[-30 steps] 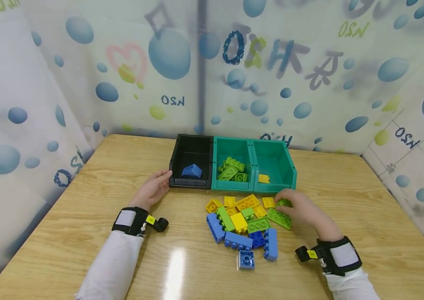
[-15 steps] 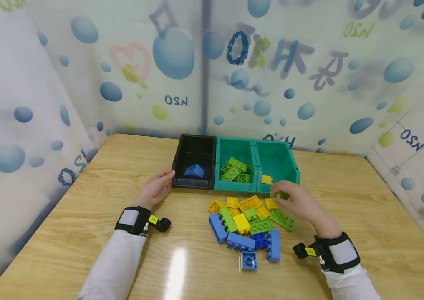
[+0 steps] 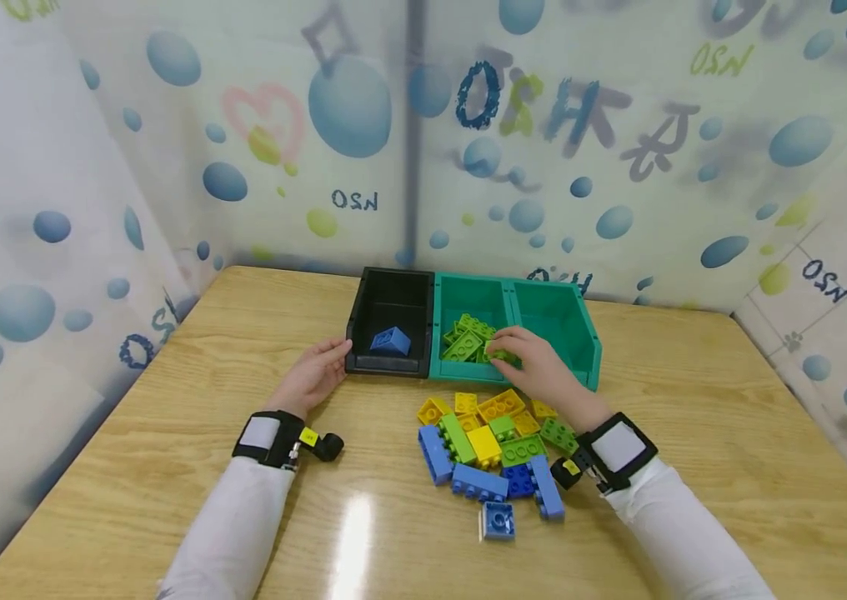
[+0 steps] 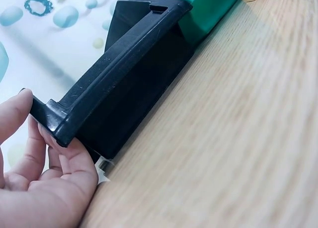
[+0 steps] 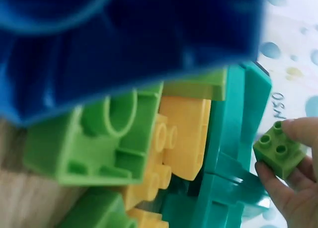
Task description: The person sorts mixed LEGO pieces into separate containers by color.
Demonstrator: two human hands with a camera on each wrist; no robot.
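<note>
Seeing on the wooden table, side by side, the black box, the left blue-green box and the right blue-green box. Noticing in front of these a loose pile of yellow, green and blue blocks. Pinching the front left corner of the black box with the left hand. Holding with the right hand, between the fingertips, the small green block, over the front of the left blue-green box, near other green blocks; cannot tell if touching them. Judging by the look: very light, stiff as hard plastic, hardly fragile, perhaps a little slippery. Better to grip across 2 opposite side walls and leave the knobs free.
</note>
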